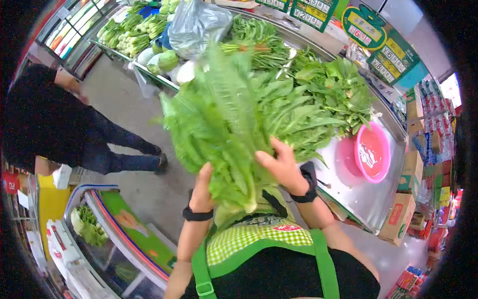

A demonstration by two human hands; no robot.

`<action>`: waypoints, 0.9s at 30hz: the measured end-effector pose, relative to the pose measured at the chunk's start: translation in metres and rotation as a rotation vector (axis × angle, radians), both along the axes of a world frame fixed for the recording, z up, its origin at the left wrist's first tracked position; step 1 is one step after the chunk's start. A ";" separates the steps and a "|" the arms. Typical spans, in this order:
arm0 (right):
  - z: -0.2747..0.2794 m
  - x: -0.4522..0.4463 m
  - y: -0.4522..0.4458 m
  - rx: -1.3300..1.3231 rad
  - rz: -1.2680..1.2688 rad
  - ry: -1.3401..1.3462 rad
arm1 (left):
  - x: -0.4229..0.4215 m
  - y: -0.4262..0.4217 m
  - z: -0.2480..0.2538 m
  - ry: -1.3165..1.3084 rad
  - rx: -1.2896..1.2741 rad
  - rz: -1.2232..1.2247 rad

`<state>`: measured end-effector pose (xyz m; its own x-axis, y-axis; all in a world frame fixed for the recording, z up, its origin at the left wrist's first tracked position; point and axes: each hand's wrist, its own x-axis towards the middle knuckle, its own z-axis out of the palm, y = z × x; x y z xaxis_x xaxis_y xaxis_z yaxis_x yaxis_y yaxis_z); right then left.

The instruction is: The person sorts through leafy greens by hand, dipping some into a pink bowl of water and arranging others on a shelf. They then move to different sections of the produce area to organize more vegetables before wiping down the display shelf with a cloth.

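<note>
A large bunch of green leaf lettuce [219, 124] is held up in front of my apron, root end toward me and leaves pointing away. My left hand [201, 192] grips its left side near the base, thumb on top and the other fingers hidden under the leaves. On the opposite side, my right hand [281, 167] is closed around the edge of the bunch, with its thumb across the leaves. Just beyond it, more long-leaved greens [298, 114] lie on the metal display stand [343, 194]. The leaf tips look slightly blurred.
A pink basin [372, 152] stands on the stand at right. Farther back are leafy bunches [331, 79], a grey plastic bag [199, 30] and price signs [391, 57]. A person in dark clothes [55, 119] stands at left. A glass-fronted case [129, 229] is at lower left, cardboard boxes [398, 217] at right.
</note>
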<state>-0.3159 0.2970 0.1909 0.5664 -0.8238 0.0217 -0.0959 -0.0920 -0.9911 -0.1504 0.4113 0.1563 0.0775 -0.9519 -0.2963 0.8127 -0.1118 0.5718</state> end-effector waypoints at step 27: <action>-0.015 0.616 -0.112 0.020 0.699 0.037 | 0.513 -0.031 -0.024 -0.269 0.021 0.851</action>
